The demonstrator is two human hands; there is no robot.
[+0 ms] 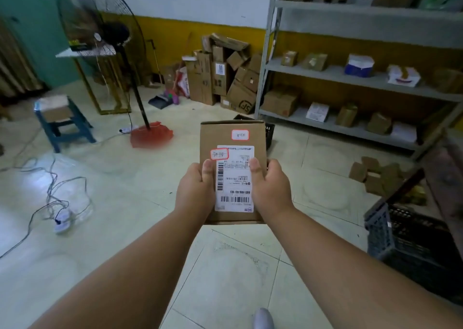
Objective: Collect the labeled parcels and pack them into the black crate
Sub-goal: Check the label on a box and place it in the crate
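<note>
From the head view, a brown box [233, 138] is held up in the air by both hands. It is gripped at its near end, the left hand [194, 191] on one side and the right hand [269, 191] on the other. Both thumbs are pressed flat on top. The other fingers are curled under the box and cannot be seen. A white label [235, 180] lies between the thumbs. Two small red-edged stickers are seen just past the thumb tips. A black crate [268, 132] is seen on the floor past the fingertips, mostly hidden by the box. Another crate [411, 238] is seen well to the right of the right hand. Shelves [350, 78] with boxes are seen far past the fingers.
</note>
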